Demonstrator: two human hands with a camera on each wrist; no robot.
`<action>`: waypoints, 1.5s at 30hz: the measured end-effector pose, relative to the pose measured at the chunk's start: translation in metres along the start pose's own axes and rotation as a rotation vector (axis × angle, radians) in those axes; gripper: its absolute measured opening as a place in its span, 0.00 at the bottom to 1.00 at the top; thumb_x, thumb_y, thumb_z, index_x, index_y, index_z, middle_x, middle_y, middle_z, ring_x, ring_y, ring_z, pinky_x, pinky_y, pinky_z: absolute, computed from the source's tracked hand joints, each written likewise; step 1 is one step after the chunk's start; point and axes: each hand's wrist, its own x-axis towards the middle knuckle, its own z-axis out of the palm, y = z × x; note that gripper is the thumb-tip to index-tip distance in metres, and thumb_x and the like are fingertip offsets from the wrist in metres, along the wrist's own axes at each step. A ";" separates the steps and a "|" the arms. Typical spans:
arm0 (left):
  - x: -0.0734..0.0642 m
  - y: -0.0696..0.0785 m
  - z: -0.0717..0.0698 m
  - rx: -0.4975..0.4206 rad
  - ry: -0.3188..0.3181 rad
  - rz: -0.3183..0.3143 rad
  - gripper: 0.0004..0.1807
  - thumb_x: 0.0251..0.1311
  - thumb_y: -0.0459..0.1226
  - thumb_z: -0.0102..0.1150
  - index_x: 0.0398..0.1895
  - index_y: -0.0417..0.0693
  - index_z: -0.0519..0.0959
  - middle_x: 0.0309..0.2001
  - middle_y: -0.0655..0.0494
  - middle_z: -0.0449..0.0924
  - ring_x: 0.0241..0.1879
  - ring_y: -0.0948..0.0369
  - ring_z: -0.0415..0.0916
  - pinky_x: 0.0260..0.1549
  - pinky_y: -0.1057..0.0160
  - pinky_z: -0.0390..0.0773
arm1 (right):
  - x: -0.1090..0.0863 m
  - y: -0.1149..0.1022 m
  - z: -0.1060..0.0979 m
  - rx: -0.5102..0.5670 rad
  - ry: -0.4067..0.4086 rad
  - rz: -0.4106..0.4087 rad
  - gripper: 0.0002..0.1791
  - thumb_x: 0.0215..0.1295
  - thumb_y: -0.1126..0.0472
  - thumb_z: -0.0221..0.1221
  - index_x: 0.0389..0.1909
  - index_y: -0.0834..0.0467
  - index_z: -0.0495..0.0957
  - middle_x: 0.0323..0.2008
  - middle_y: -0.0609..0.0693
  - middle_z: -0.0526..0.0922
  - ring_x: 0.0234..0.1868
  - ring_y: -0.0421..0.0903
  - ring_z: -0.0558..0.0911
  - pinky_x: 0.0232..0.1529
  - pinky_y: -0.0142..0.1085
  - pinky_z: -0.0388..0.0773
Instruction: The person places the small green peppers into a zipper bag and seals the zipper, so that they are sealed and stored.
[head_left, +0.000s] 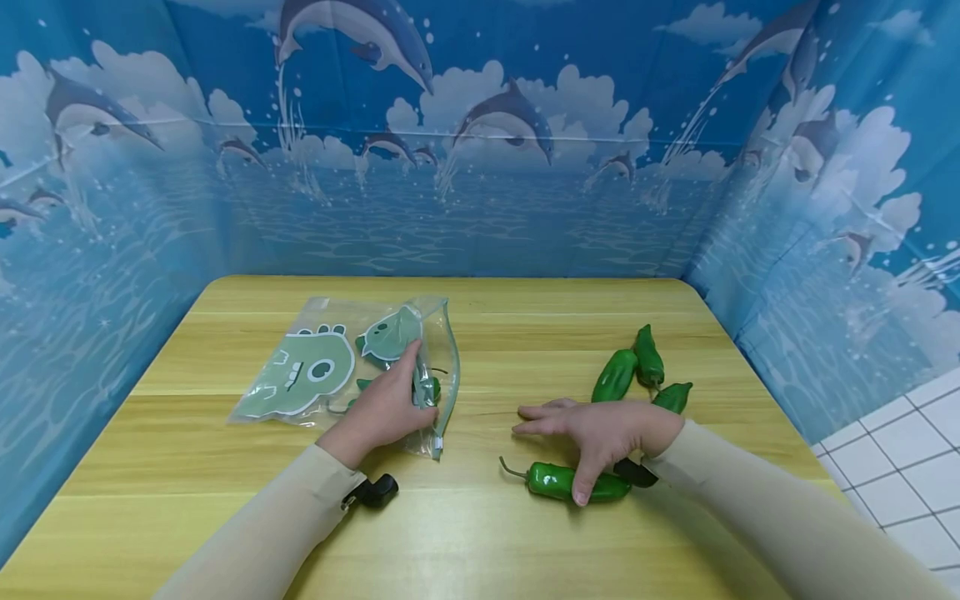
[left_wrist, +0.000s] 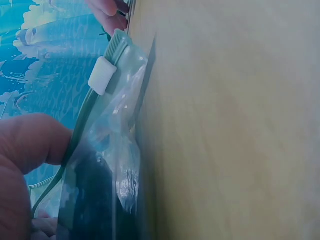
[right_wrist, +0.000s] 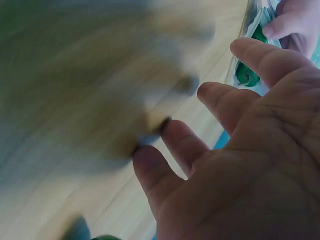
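A clear zip bag with green cartoon prints lies on the left half of the table, its opening facing right. Green peppers show inside it. My left hand grips the bag near that opening, the thumb by the green zip edge. A white slider sits at the near end of the zip. Over on the right, my right hand is spread above a long green pepper with a curved stem. Its thumb overlaps the pepper in the head view; the palm holds nothing.
Beyond the right hand lie three more green peppers, a glossy one, a far one and one partly hidden by the hand. A dolphin-print curtain surrounds the wooden table. White tiles show at right.
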 end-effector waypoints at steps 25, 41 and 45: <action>0.000 0.001 0.000 -0.009 -0.002 -0.007 0.65 0.54 0.45 0.73 0.88 0.52 0.39 0.80 0.42 0.63 0.66 0.48 0.76 0.60 0.46 0.81 | 0.001 -0.004 0.000 -0.071 0.023 0.026 0.41 0.55 0.58 0.79 0.70 0.36 0.78 0.85 0.49 0.53 0.84 0.63 0.49 0.78 0.65 0.58; 0.001 0.001 0.000 0.000 0.003 0.001 0.65 0.54 0.46 0.74 0.88 0.51 0.39 0.80 0.41 0.63 0.67 0.47 0.75 0.60 0.46 0.81 | -0.002 -0.004 0.002 -0.062 0.104 0.117 0.36 0.52 0.59 0.81 0.62 0.44 0.77 0.54 0.37 0.78 0.55 0.39 0.77 0.60 0.41 0.78; 0.000 0.001 0.000 -0.002 0.002 -0.002 0.65 0.54 0.46 0.74 0.88 0.51 0.39 0.80 0.41 0.62 0.67 0.46 0.76 0.60 0.46 0.81 | -0.001 -0.003 0.003 -0.048 0.102 0.132 0.36 0.54 0.62 0.79 0.63 0.43 0.77 0.55 0.37 0.80 0.54 0.39 0.78 0.59 0.42 0.78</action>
